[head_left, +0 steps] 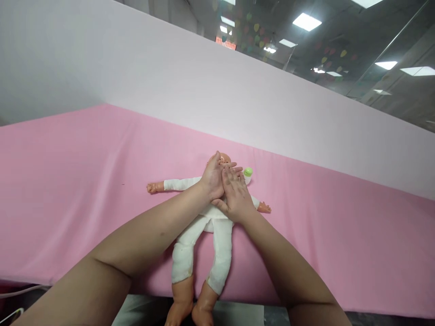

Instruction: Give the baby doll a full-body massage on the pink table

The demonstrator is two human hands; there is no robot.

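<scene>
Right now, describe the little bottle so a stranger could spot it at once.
On the pink sheet lies a doll in white, arms spread. The bottle sits beside the doll's head, just past the right hand. Its green cap is the only green thing there.
</scene>
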